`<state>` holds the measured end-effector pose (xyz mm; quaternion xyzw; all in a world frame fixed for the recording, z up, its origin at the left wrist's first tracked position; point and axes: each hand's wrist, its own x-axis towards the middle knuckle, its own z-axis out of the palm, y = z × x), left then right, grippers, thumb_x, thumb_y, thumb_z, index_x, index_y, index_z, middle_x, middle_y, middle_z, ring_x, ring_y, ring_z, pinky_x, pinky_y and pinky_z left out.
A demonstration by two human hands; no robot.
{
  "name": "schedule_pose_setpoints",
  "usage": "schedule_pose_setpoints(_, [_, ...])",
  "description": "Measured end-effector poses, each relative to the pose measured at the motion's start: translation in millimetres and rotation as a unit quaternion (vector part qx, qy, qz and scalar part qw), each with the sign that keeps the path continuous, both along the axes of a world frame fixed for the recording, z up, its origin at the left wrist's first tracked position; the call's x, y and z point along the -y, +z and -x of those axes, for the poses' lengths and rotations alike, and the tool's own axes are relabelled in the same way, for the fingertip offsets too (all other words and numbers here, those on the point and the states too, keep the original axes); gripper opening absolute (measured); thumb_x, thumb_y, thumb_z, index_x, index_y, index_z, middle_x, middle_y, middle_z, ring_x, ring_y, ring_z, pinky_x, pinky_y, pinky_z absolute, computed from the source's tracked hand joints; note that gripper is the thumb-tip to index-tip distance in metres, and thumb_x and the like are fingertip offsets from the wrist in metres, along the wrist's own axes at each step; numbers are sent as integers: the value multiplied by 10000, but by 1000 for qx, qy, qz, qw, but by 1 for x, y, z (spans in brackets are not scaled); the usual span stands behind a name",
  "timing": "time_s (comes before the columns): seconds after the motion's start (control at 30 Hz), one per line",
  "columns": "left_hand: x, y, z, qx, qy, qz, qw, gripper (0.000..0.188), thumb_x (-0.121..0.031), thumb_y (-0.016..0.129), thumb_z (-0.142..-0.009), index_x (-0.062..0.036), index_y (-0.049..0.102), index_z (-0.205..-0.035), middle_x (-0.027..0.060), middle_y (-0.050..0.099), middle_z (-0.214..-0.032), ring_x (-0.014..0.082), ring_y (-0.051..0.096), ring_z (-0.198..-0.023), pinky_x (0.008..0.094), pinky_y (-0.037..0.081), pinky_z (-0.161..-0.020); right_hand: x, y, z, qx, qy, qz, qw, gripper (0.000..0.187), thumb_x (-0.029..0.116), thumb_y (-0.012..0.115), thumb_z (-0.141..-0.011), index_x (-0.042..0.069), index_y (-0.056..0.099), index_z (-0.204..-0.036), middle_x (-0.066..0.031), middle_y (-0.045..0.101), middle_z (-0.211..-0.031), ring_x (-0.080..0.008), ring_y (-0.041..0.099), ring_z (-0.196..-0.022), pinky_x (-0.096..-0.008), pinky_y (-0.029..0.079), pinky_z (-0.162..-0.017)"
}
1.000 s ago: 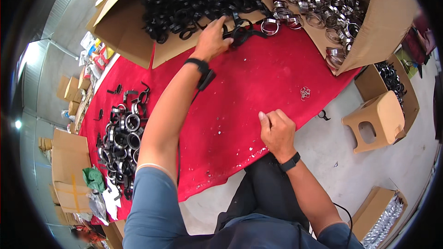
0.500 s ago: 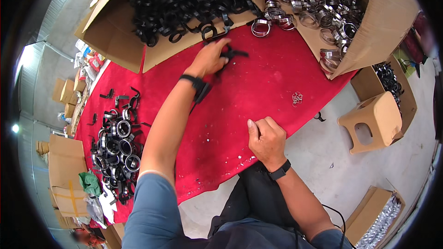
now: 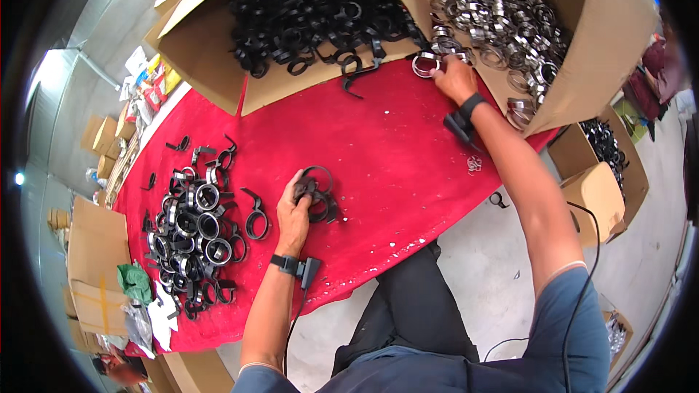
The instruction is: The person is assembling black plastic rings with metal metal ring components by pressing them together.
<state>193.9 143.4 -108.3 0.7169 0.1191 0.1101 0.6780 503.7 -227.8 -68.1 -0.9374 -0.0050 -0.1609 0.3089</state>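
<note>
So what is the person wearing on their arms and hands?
Both hands are bare, with no gloves. The left hand and right hand each have a black wristband carrying a small black box with a thin cable. Blue short sleeves cover the upper arms.

Left hand [image 3: 293,212] rests low with fingers curled in a closed grip; right hand [image 3: 454,78] reaches far forward, arm outstretched.
</note>
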Motion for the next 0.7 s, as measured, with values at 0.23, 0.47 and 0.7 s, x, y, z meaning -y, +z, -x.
schedule_pose_setpoints(0.23, [0, 0, -7, -12, 20, -41, 999, 568, 52, 571, -960, 0, 598, -1525, 87, 715, -1181, 154, 734, -1011, 295, 633, -877, -11, -38, -54, -46, -61, -37, 996, 527, 347, 784, -881, -9, 745, -1267, -263, 776, -1217, -439, 740, -1160, -500, 573, -1038])
schedule_pose_setpoints(0.47, [-5, 0, -8, 3, -10, -71, 997, 554, 45, 570, -946, 17, 611, -1499, 147, 748, -1241, 184, 753, -1027, 306, 633, -869, -17, -20, -8, -186, 14, -124, 974, 340, 271, 688, -805, 16, 826, -984, -271, 795, -1074, -471, 758, -1058, -499, 598, -954])
schedule_pose_setpoints(0.7, [1, 0, -7, 31, 9, 5, 999, 515, 58, 575, -941, 39, 641, -1452, 175, 755, -1264, 203, 766, -1038, 307, 659, -861, -42, 4, 37, -60, 53, 87, 993, 359, 364, 758, -858, 28, 831, -958, -305, 780, -984, -486, 765, -983, -536, 590, -925])
